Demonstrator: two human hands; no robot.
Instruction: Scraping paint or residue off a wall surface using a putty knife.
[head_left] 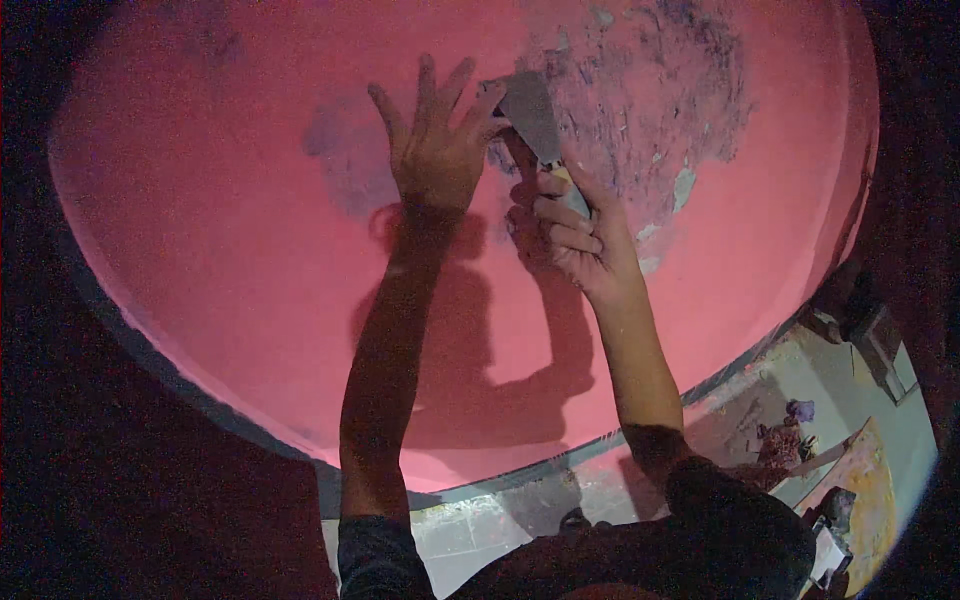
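My right hand [590, 225] is wrapped around the handle of a putty knife [532, 115], its wide grey blade pointing up and to the left. The blade's upper left corner lies close to the fingers of my left hand [435, 150]; whether they touch, I cannot tell. That left hand is raised before the pink wall [250, 260] with its fingers spread. Right of the blade, a large rough patch [650, 110] shows grey and dark marks with pale flakes. A smaller greyish smudge [350, 150] lies left of my left hand.
Along the wall's bottom runs a dark border [240, 425] above a pale tiled floor [455, 545]. Toward the lower right are a reddish heap with a purple bit [798, 410], a stained yellowish board [865, 480] and a dark object [880, 345]. Shadows of my arms fall on the wall.
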